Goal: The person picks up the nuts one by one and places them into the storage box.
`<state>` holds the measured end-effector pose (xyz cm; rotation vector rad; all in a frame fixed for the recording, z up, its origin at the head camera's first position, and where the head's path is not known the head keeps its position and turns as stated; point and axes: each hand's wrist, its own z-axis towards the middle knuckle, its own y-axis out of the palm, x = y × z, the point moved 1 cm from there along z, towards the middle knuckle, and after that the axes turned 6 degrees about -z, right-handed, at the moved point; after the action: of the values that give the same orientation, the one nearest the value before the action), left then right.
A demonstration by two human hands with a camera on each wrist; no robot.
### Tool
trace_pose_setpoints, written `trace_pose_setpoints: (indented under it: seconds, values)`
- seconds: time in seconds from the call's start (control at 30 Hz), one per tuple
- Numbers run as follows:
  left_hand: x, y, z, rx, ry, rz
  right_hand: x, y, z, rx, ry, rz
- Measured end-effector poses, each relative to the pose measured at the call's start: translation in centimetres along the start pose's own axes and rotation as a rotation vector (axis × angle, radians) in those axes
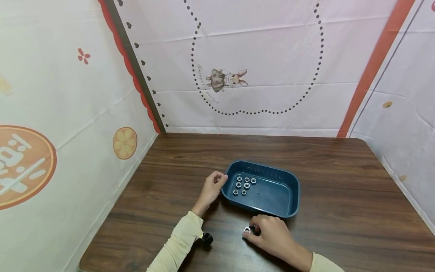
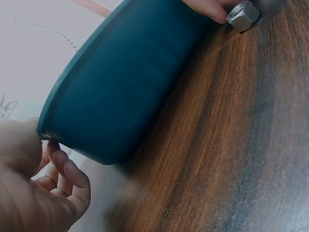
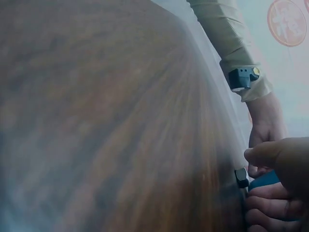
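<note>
A blue plastic tray [image 1: 276, 190] sits on the table with several metal nuts [image 1: 247, 185] grouped in its left part. My left hand [image 1: 213, 186] holds the tray's left end; in the left wrist view the thumb lies over the rim and the other fingers curl beneath it. One hex nut [image 1: 247, 229] lies on the table in front of the tray, also seen as a silver nut [image 2: 243, 17] in the left wrist view. My right hand [image 1: 272, 235] is around this nut, thumb and index finger parted on either side, fingertips right at it.
The brown wood-grain table [image 1: 340, 196] reaches back to a printed cloth wall [image 1: 272, 75], with more cloth at both sides. A black wrist camera [image 1: 207, 239] sits on the left sleeve, low over the table.
</note>
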<state>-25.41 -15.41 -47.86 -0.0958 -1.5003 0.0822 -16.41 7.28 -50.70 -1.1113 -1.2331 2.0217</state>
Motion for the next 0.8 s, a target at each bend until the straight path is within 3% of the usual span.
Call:
trace_pose_setpoints:
  seconds: [0.17, 0.4, 0.57, 0.8]
  values:
    - [-0.1, 0.0, -0.1, -0.009, 0.010, 0.000, -0.1, 0.4, 0.0, 0.004, 0.004, -0.019]
    - [0.1, 0.0, -0.4, -0.003, 0.007, 0.002, -0.1, 1.1, -0.3, 0.103, -0.047, -0.048]
    - [0.2, -0.1, -0.3, -0.002, 0.001, 0.007, 0.0, 1.0, -0.5, 0.102, -0.016, -0.022]
    - [-2.9, -0.3, 1.3, 0.016, -0.012, 0.028, -0.2, 0.7, -0.7, 0.101, 0.008, -0.022]
